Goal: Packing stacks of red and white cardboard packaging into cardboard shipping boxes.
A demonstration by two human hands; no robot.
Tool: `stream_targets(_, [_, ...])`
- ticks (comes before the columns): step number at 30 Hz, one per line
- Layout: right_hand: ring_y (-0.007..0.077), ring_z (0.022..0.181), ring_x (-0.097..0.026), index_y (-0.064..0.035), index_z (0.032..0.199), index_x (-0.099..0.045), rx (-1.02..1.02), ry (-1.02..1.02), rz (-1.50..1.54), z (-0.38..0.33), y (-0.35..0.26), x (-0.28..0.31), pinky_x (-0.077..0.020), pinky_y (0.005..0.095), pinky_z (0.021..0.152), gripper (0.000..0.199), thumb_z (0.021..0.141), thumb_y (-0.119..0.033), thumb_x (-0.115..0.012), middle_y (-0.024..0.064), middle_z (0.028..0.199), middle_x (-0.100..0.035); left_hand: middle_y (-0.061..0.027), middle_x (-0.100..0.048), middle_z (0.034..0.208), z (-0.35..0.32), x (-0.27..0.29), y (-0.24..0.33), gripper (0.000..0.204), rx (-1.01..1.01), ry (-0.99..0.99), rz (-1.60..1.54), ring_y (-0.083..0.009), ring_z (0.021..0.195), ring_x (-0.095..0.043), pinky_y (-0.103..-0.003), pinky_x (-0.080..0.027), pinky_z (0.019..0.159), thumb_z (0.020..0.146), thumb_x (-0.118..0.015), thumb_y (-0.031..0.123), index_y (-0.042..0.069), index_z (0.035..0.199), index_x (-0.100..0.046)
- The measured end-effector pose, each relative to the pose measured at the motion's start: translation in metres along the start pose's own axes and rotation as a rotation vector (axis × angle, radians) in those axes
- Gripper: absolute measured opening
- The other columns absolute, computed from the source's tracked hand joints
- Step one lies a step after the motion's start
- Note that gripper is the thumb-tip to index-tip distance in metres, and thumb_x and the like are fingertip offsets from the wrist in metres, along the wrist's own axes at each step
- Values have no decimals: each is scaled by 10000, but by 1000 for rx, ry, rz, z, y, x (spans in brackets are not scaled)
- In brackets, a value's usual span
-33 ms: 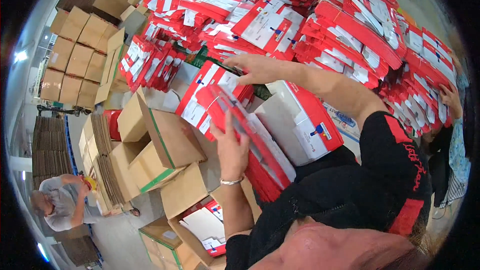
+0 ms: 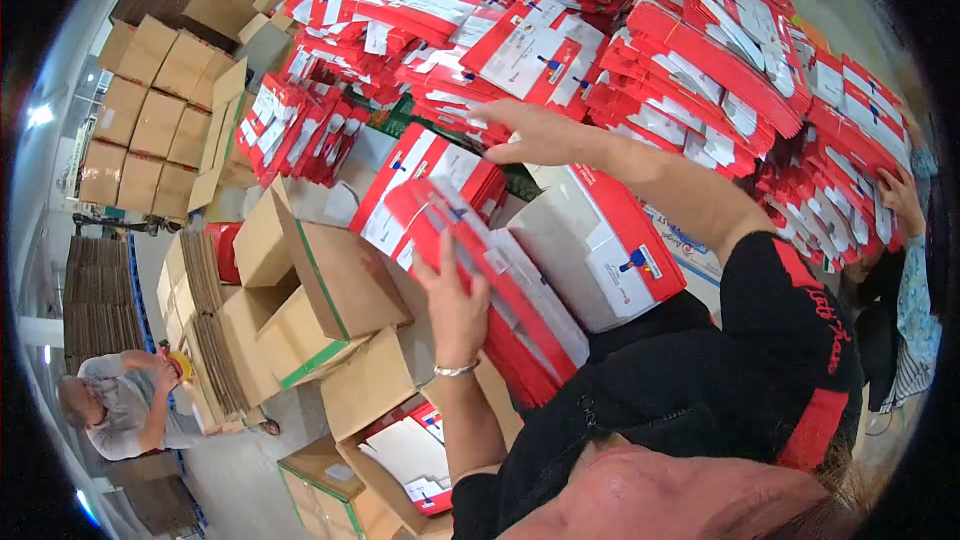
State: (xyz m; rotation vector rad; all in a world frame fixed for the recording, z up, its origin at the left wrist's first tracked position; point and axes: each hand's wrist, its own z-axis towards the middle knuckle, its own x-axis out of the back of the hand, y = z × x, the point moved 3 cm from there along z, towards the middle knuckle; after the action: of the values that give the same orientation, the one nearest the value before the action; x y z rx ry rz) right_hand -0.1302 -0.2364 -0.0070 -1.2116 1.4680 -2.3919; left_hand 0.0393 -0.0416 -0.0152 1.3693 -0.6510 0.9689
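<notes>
My left hand [image 2: 455, 310], a bracelet at its wrist, grips the edge of a tilted bundle of flat red-and-white printed cartons [image 2: 490, 285]. Motion blurs part of this bundle, and its lower end is against my black shirt. My right hand [image 2: 525, 132] is open, fingers stretched out to the left, above a short stack of the same cartons [image 2: 425, 175]. Nothing shows in that hand. Just right of the held bundle, another grey-sided red-and-white carton stack [image 2: 625, 250] leans near my body.
Large piles of red-and-white cartons [image 2: 700, 70] rise at the back and right. Open brown boxes [image 2: 340, 280] stand at the left; one box [image 2: 375, 420] contains cartons. A person [image 2: 130, 400] works at far left. Another person's hand [image 2: 900, 195] touches the right pile.
My right hand has shifted slightly to the right. My left hand and the held bundle have moved a little left and up.
</notes>
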Motion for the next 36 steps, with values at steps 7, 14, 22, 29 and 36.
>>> stream_targets(7, [274,1263,-463,-8,1391,-415,-756,262,203,-165,109,7,-366,364,1049,708,855,-406,-653,210,1381,-455,-227,-569,1223,-28,6,-18,394,-492,292,-95,-372,1173,-539,-468,-424,1007,822,-496,-61,25,1200,-570])
stream_targets(14, [202,1071,-580,12,1338,-467,-501,95,457,-132,30,8,-470,334,908,727,807,-410,-730,156,1177,-612,-175,-484,1275,3,-52,39,679,16,-442,-850,-267,1085,-550,-380,-507,878,849,-707,212,7,1402,-372])
stream_targets(22, [286,1103,-575,63,1359,-334,-330,49,395,-101,-20,-13,-448,369,962,826,796,-400,-721,241,1210,-566,-175,-442,1242,22,-59,62,951,90,-158,-741,-206,945,-551,-334,-505,829,762,-790,219,-12,1476,-205])
stream_targets(29, [266,1101,-574,25,1362,-366,-304,14,363,-98,-15,-12,-452,371,950,767,818,-396,-706,212,1218,-570,-87,-511,1199,13,-40,47,851,211,-272,-987,-161,940,-582,-290,-528,819,806,-698,70,40,1495,-197])
stream_targets(36, [328,1131,-551,38,1322,-391,-267,72,286,-98,-25,-18,-425,392,974,743,810,-398,-704,253,1203,-545,-165,-384,1337,15,-9,35,498,-109,38,-459,-266,1080,-542,-331,-510,819,738,-577,-26,48,1228,-521])
